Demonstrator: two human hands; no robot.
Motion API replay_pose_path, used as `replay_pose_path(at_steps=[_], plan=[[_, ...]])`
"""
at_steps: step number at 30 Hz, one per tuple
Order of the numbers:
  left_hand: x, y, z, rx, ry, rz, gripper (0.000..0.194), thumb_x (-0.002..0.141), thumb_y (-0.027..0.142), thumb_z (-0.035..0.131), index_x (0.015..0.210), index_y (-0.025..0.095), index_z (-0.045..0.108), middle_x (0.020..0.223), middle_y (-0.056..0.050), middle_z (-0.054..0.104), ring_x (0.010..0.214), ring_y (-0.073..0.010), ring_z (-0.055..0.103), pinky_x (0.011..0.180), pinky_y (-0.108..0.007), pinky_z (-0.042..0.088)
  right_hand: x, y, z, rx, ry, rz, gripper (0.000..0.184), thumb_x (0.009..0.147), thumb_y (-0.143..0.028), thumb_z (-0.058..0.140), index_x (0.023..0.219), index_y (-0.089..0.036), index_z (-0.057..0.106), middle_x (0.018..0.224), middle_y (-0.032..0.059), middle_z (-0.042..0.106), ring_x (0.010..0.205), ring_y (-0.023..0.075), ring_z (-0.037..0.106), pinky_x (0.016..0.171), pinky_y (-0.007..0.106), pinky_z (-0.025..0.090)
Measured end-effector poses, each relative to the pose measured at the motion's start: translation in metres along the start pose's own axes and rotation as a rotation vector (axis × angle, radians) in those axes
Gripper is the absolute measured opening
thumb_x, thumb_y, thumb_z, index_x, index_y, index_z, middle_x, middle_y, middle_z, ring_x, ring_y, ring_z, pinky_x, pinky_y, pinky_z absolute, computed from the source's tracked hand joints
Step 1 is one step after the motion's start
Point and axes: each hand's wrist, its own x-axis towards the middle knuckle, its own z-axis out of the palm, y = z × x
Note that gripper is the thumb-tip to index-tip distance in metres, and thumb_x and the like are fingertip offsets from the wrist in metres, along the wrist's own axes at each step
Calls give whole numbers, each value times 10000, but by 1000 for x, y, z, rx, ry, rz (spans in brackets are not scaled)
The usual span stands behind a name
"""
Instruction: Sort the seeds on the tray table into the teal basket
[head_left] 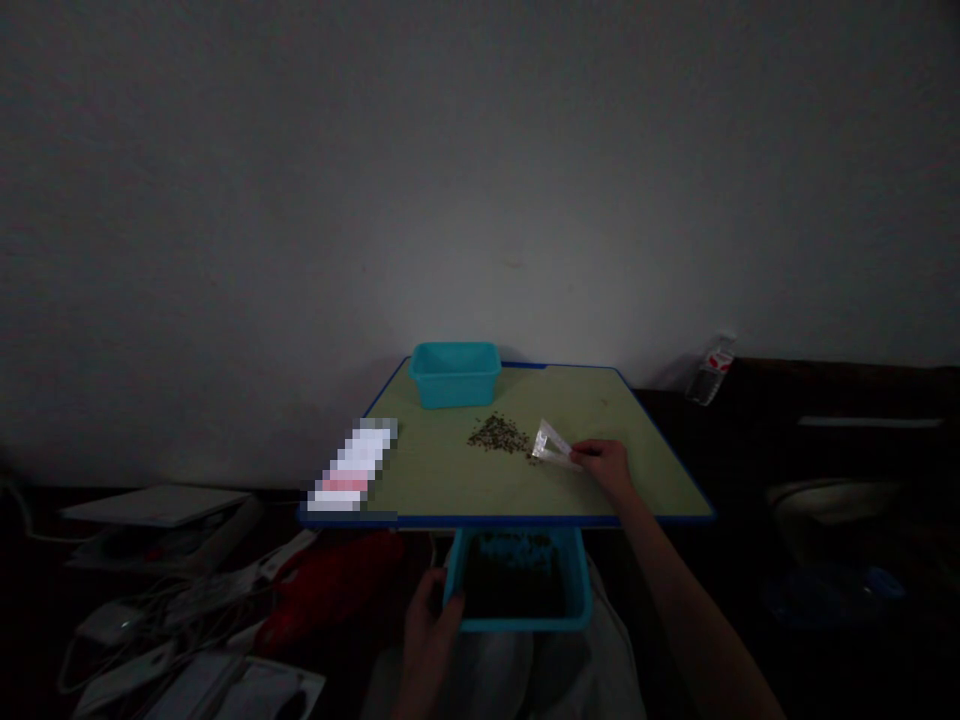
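My right hand (604, 463) pinches one corner of a clear set square (548, 447), a triangle with a cut-out middle. Its far edge stands just right of a loose pile of small brown grains or seeds (499, 434) spread on the table. Below the table's front edge, my left hand (433, 625) grips the left wall of a blue plastic basin (517, 625) held over my lap. Dark material, too dim to identify, covers much of that basin's inside.
A second blue basin (457, 385) stands at the table's (435, 480) back left. A blurred-out bright flat object (351, 470) lies at the left edge. Cables and a red bag (330, 590) lie at left; a plastic bottle (711, 372) stands at right by the wall.
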Motion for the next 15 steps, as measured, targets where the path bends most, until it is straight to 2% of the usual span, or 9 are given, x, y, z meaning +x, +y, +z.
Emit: replay_pose_path(at_steps=[7,15], plan=[[2,-10,0,-41,-16,7,174,735,374,637,790,226,567,657,45,556,626,-173,499,588,-275,420,-1,0,1,34,-55,-22,211,606,-334,749,747,-185,798,725,79,767,674,250,708,650,332,525],[5,-21,1,-20,-15,2,189,748,399,618,795,226,558,648,49,542,628,-170,483,577,-266,409,1,3,1,-25,46,-2,219,634,-344,728,770,-189,802,775,84,778,712,255,717,680,335,526]])
